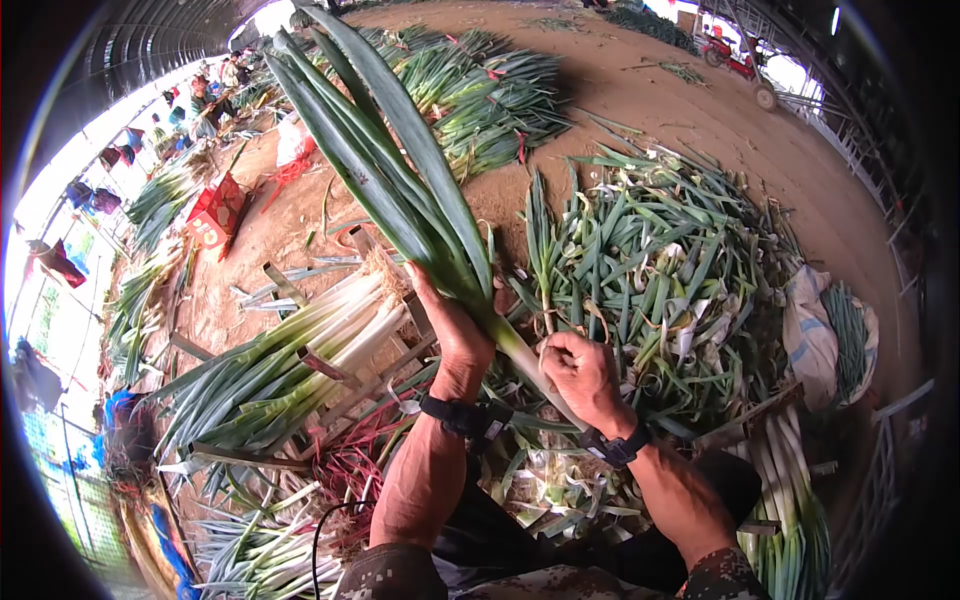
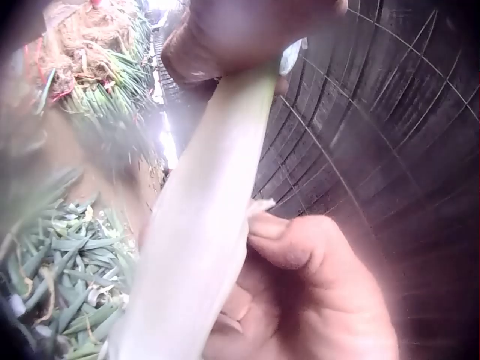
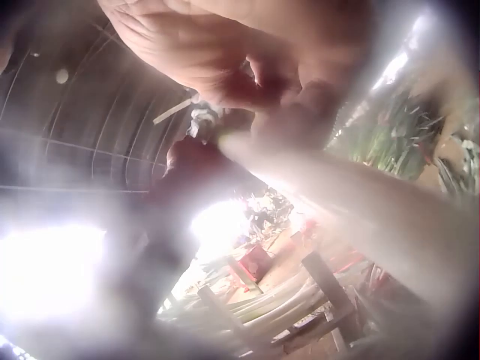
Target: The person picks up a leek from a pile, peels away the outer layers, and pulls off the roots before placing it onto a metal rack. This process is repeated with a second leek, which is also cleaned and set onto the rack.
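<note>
My left hand [image 1: 455, 335] grips a large green onion [image 1: 405, 180] where its white stem turns to green leaves. The leaves fan up and away, and the white shaft slants down toward my lap. Lower on the shaft, my right hand [image 1: 585, 380] is curled, with thumb and finger pinching at its side. A thin flap of outer skin [image 2: 261, 207] stands out by the right thumb in the left wrist view. In the right wrist view the pale stem [image 3: 375, 217] is blurred, and glare washes out much of the surroundings.
Left of me, untrimmed green onions [image 1: 270, 375] lie across a wooden rack [image 1: 375, 385]. A heap of stripped leaves [image 1: 660, 270] is on the right, beside a white sack [image 1: 810, 335]. Red ties [image 1: 365, 455] hang near my left forearm. Cleaned stalks [image 1: 785, 500] stand at lower right.
</note>
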### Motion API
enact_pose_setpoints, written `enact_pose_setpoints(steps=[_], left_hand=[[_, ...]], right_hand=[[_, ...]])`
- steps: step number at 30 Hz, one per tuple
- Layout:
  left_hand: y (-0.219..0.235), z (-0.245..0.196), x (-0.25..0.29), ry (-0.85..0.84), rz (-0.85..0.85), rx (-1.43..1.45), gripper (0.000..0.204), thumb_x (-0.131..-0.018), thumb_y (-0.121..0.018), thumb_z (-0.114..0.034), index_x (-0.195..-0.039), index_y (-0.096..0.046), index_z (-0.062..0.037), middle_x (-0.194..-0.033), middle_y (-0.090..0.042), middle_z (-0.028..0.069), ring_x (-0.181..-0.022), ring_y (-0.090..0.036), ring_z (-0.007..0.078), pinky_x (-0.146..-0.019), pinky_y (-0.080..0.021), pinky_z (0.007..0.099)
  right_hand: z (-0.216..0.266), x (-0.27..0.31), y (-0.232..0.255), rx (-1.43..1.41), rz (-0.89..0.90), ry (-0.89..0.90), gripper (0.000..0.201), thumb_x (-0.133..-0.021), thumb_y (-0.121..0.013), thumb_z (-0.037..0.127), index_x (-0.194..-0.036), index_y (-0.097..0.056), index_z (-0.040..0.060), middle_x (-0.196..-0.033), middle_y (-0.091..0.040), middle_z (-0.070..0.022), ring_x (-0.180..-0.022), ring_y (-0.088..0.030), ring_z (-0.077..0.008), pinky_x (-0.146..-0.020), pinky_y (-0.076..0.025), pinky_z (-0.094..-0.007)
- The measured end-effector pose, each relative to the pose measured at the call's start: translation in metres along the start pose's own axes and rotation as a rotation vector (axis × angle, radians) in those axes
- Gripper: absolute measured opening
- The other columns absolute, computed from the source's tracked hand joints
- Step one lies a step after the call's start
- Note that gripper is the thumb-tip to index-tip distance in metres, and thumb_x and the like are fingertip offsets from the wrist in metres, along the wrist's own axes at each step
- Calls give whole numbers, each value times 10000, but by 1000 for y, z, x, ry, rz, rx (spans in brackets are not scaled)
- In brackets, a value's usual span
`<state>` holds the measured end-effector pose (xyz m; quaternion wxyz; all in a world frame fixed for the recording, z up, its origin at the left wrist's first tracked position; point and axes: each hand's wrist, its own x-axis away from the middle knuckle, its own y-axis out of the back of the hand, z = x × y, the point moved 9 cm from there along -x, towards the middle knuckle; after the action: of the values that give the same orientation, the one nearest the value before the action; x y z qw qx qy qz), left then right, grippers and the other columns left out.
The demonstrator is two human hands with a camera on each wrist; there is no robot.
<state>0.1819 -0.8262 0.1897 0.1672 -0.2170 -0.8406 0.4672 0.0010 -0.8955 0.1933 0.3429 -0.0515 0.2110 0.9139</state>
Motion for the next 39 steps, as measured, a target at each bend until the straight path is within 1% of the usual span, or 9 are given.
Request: enact_pose_setpoints(steps=[7,13,18,21,23,27,31,33,39], left_hand=[[5,-32,-9,-96,86,-104,715,-917,-321,-769,-1135,-557,-130,-905,-638,53,-636,-583,189,-496,-467,301],[26,-64,-19,-208,-31,-119,818,-921,-274,-775,-1116,-605,-53,-700,-587,102,-502,-503,207,-451,-408,323],[40,-76,-21,-214,-62,-118,778,-890,-317,-805,-1105,-564,-99,-800,-614,81,-574,-557,210,-459,-430,325],[39,-75,-21,-201,-1,-115,734,-885,-340,-806,-1109,-542,-137,-854,-628,74,-624,-589,216,-471,-432,321],[34,-70,-23,-173,-9,-106,728,-890,-335,-801,-1113,-543,-140,-847,-630,74,-633,-593,215,-476,-431,319],[26,-63,-21,-172,13,-85,722,-912,-310,-780,-1118,-548,-130,-920,-634,65,-633,-589,215,-486,-429,315],[17,-47,-7,-84,-9,94,782,-903,-406,-743,-1169,-583,-29,-1017,-635,164,-799,-593,254,-749,-512,370],[6,-40,-11,18,231,285,646,-934,-522,-567,-1202,-571,19,-1159,-620,188,-1021,-612,300,-957,-496,433],[-10,-30,-10,141,372,453,313,-999,-554,-249,-1167,-572,14,-1101,-646,164,-1061,-621,285,-1000,-497,443]], right_hand=[[-27,28,13,-924,77,-404,160,-972,-537,177,-974,-591,27,-795,-633,-66,-666,-656,-151,-600,-590,-300],[-70,70,62,-353,241,-393,138,-932,-560,109,-872,-622,2,-715,-618,-34,-626,-595,-87,-561,-514,-273],[-231,149,108,742,580,-650,169,-877,-627,181,-938,-680,32,-752,-680,-102,-654,-653,-258,-619,-521,-341],[-136,105,88,574,278,-234,225,-874,-648,228,-1024,-703,70,-812,-703,-120,-729,-666,-351,-654,-530,-362],[-80,77,71,351,144,-101,292,-866,-708,203,-1117,-680,56,-890,-720,-139,-772,-707,-289,-705,-559,-352],[-23,52,33,323,184,106,411,-826,-775,227,-1179,-637,67,-1011,-718,-126,-914,-711,-249,-769,-568,-359],[-25,53,17,386,205,56,480,-802,-802,217,-1197,-584,53,-1021,-706,-118,-921,-701,-246,-799,-560,-360],[-45,54,19,249,191,-40,474,-804,-802,198,-1188,-572,43,-1006,-702,-115,-918,-696,-241,-810,-556,-357],[-35,51,18,-117,234,-119,410,-825,-786,123,-1153,-569,6,-1059,-659,-107,-952,-642,-168,-862,-524,-313]])
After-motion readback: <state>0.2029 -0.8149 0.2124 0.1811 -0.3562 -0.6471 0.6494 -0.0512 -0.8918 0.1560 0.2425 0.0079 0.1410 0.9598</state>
